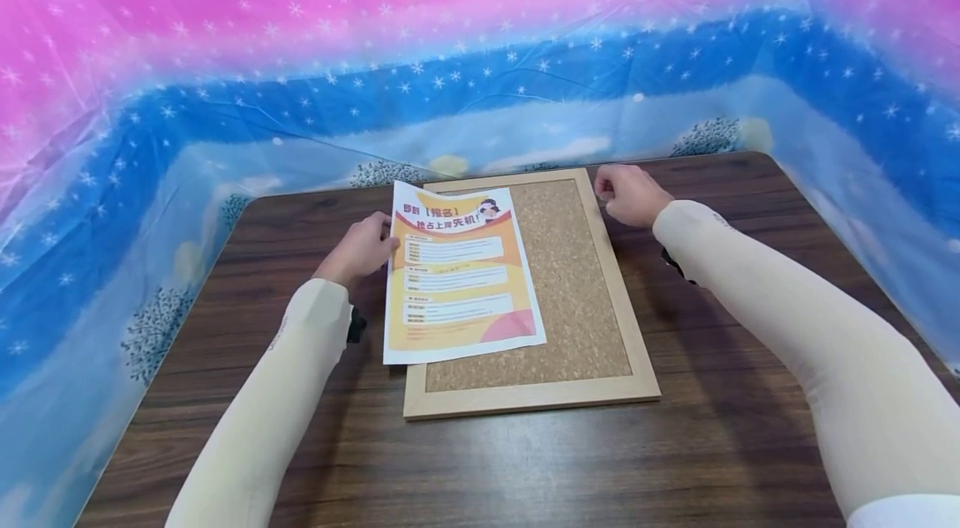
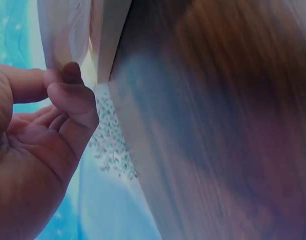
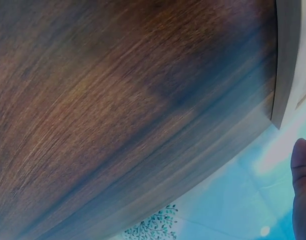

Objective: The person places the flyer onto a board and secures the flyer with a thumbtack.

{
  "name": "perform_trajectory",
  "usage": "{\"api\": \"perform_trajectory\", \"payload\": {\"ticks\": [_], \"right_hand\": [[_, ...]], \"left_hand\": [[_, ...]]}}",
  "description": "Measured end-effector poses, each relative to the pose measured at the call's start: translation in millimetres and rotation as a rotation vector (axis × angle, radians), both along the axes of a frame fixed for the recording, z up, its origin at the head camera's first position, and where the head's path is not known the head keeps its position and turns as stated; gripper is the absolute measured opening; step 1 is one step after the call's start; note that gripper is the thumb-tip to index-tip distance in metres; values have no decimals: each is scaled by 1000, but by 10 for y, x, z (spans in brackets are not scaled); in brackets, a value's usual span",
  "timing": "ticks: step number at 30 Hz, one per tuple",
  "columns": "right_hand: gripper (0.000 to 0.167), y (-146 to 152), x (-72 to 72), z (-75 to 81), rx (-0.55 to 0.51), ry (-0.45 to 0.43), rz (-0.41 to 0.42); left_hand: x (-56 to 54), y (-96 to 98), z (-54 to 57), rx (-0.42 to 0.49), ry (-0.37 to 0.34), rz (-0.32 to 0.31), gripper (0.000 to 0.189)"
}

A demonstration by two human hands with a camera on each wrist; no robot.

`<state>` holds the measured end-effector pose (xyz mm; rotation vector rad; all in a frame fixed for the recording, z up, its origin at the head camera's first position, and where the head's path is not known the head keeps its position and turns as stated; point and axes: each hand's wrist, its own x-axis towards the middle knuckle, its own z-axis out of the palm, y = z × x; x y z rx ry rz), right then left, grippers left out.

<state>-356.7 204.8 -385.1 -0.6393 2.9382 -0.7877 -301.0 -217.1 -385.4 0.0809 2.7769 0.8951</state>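
Note:
A printed poster sheet (image 1: 461, 274) in orange, yellow and white overlaps the left part of a cork board (image 1: 577, 278) with a pale wooden frame. The sheet's left edge juts out past the frame. My left hand (image 1: 363, 249) pinches that edge between thumb and fingers; the left wrist view shows the left hand (image 2: 48, 125) with the paper (image 2: 68, 35) between the fingertips. Near the board's upper right corner is my right hand (image 1: 632, 195), fingers bent, just beside the frame. Whether it holds anything small I cannot tell; only fingertips (image 3: 300, 160) show in the right wrist view.
The board lies on a dark wood-grain table (image 1: 517, 470). A pink and blue snowflake-patterned cloth (image 1: 480, 53) hangs behind the table and along its sides. Both wrists wear dark straps over pale sleeves (image 1: 757, 303).

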Motion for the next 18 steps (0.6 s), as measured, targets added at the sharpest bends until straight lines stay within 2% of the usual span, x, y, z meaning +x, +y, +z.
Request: {"api": "perform_trajectory", "payload": {"ticks": [5, 18], "right_hand": [[25, -33, 3, 4, 12, 19, -2], [18, -199, -69, -58, 21, 35, 25]], "left_hand": [[3, 128, -18, 7, 13, -10, 47], [-20, 477, -98, 1, -20, -108, 48]]}}
